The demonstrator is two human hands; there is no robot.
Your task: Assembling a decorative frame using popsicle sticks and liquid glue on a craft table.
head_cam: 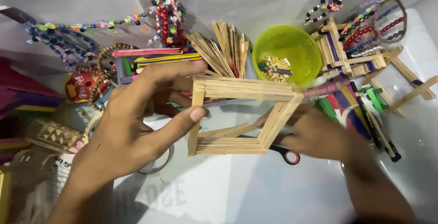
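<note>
The left hand (pixel 137 123) pinches the left post of a square stick frame (pixel 242 117), thumb in front, fingers behind. The frame hangs between both hands above the white worktop (pixel 255 192). The right hand (pixel 315 135) (blurred) grips its lower right corner, over black scissors (pixel 285 153).

Home craft table: loose craft sticks (pixel 226 46), bead strings (pixel 166 19), scissors (pixel 285 153)

Blurred and hidden parts

The right hand (pixel 315 135) is motion-blurred, its fingertips unclear behind the stick frame (pixel 242 117); the black-and-red scissors (pixel 287 154) lie mostly hidden beneath it, and the right forearm is cut off below.
</note>
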